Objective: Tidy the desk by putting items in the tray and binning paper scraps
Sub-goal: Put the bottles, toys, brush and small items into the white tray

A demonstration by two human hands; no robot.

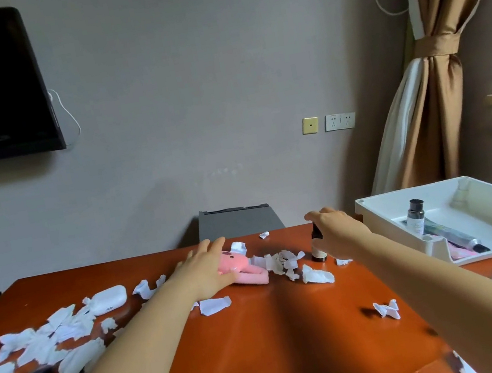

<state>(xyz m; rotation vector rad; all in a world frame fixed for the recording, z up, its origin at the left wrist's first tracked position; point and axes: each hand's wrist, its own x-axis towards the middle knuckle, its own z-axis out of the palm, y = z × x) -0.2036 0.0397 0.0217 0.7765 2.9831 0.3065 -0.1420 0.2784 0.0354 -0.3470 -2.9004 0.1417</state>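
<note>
The desk (263, 331) is strewn with paper scraps (318, 276), and the white tray (373, 206) sits at its far right corner, already holding another bottle (416, 215) and some flat items. A careless drop into the tray could knock that standing bottle over.

The left hand (202, 271) lies over the pink plush toy (239, 262) at mid-desk, fingers straight and spread. A loose scoop could drag scraps along with the soft toy and carry them into the tray.

The right hand (338, 231) arches over the cap of the small dark bottle (319, 254), just right of the toy. I cannot tell whether it pinches the cap yet. The bottle is narrow and tall, so a sideways nudge could tip it.

The toy lies flat, its long axis slanting far-left to near-right, head toward the far edge. The small dark bottle stands upright — cap up.
</note>
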